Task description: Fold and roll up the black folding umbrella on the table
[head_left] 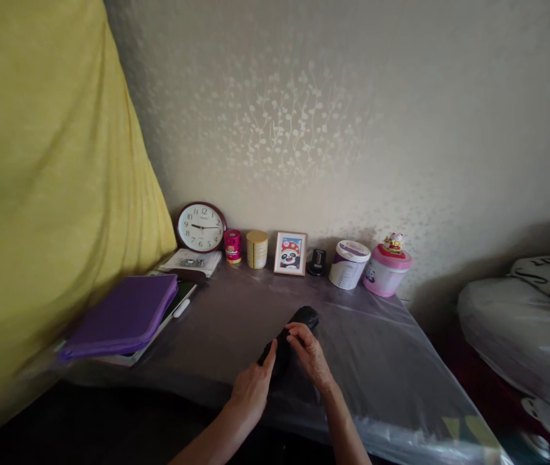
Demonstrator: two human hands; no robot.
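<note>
A black folded umbrella (pixel 304 317) lies slanted near the front of the covered table, its far end pointing up and to the right. My left hand (pixel 254 385) is wrapped round its near part, with the thumb along the side. On the upper side of the umbrella, my right hand (pixel 310 352) pinches at the black fabric with thumb and forefinger. Whether a strap or only a fold is between those fingertips is too dark to tell. My hands and the shadow hide the umbrella's near end.
Along the wall stand a round clock (pixel 202 227), a pink can (pixel 232 247), a yellow tin (pixel 257 250), a framed panda picture (pixel 290 254), a small black device (pixel 317 262) and two tubs (pixel 349 265). At left lie a purple folder (pixel 122 313) and a white marker (pixel 181 308).
</note>
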